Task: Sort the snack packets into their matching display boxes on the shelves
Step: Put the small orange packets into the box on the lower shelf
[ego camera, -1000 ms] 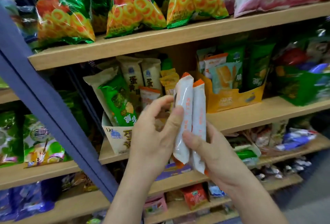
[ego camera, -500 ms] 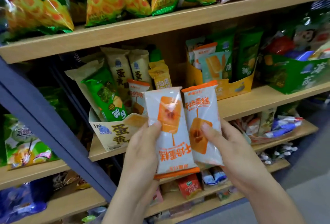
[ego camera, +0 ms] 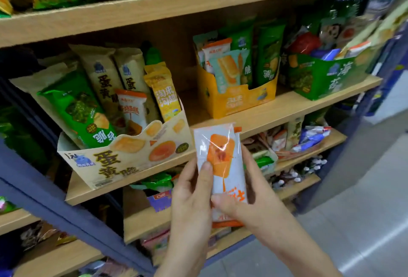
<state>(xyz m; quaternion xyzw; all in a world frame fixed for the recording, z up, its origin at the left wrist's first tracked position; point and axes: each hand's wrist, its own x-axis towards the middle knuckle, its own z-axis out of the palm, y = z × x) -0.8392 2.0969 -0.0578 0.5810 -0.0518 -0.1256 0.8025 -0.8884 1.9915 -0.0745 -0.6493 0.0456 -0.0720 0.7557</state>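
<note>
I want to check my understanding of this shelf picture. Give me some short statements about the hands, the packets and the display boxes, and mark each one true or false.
1. The left hand and the right hand both hold the white and orange packet. True.
2. The cream display box contains only one kind of packet. False: it holds a green packet, beige packets and yellow packets, among others.
3. A green display box stands right of the yellow display box on the same shelf. True.
4. The held packet sits inside the yellow display box. False: it is held in front of the shelf, outside every box.
</note>
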